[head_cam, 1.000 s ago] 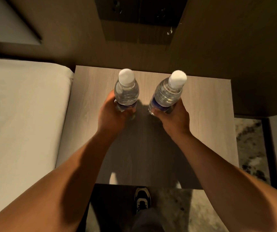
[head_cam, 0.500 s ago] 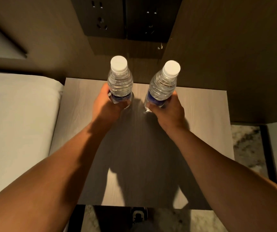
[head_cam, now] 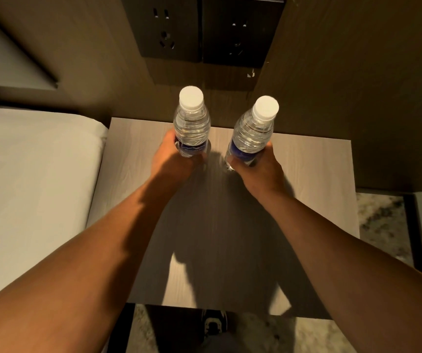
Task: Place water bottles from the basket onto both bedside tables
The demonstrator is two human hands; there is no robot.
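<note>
Bottles — two [head_cam: 191, 128] [head_cam: 252, 135], one per hand [head_cam: 173, 161] [head_cam: 258, 171] — over one table [head_cam: 314, 174].

The scene was recorded by a single head-worn wide-angle camera, so no second view was available for overlap. The view was directed forward and steeply downward from above the bedside table [head_cam: 306, 174], whose top was framed centrally and at close range. The wall panel with sockets [head_cam: 169, 29] was placed along the upper edge, the bed [head_cam: 31, 174] at the left, and the floor [head_cam: 380, 222] at the right and bottom. Both forearms were seen entering from the lower corners.
</note>
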